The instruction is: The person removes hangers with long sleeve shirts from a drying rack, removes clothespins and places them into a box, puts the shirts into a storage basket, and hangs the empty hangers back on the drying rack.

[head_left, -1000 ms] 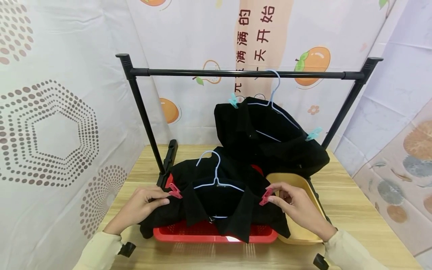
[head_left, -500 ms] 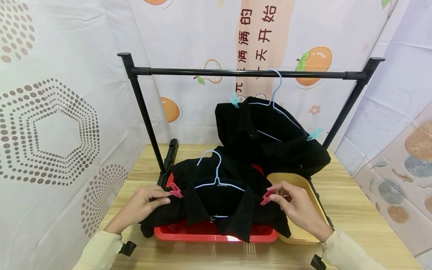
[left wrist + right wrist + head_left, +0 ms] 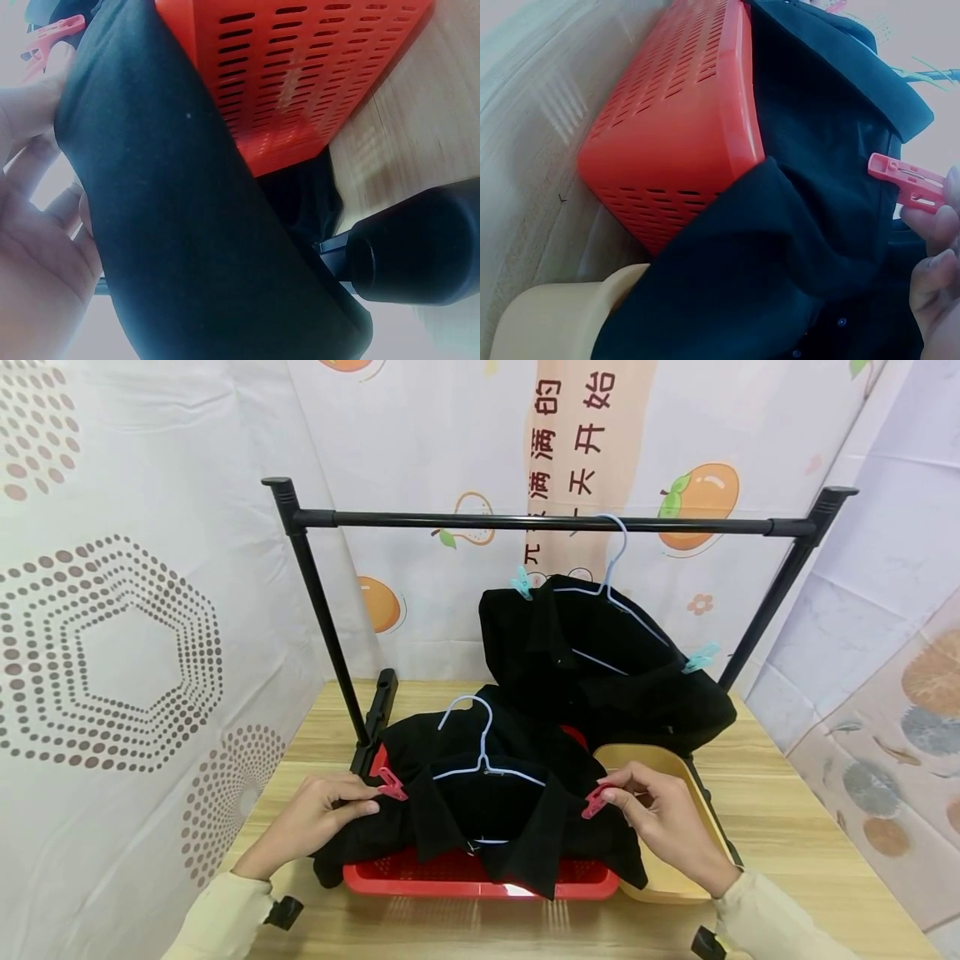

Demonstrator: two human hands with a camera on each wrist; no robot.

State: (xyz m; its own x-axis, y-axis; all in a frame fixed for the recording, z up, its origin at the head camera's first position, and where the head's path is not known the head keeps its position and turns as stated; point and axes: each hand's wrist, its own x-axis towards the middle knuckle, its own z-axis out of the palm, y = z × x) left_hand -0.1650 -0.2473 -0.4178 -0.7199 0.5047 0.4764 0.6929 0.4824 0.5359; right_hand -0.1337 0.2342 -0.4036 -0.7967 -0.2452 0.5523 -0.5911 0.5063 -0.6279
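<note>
A black collared shirt (image 3: 517,852) with a light blue hanger (image 3: 486,727) in its neck lies over a red basket (image 3: 480,888). My left hand (image 3: 330,806) is at the shirt's left shoulder, its fingertips on a pinkish-red clothespin (image 3: 392,785). In the left wrist view, black cloth (image 3: 195,195) covers much of the scene beside that hand. At the opposite shoulder my right hand (image 3: 652,802) pinches a second clothespin (image 3: 596,801) between thumb and forefinger. The right wrist view shows this clothespin (image 3: 907,180) at the cloth's edge.
A black rack (image 3: 450,522) spans the table. From its bar hangs another black garment (image 3: 600,693) on a blue hanger (image 3: 618,556), with turquoise clothespins (image 3: 702,657) at both shoulders. A yellow tray (image 3: 667,877) stands right of the basket, partly under the shirt. Patterned cloth surrounds the table.
The clothespin in my right hand has tilted slightly, and the fingers there have shifted a little. My left hand, the shirt and the hanger look unchanged apart from a slight camera shift.
</note>
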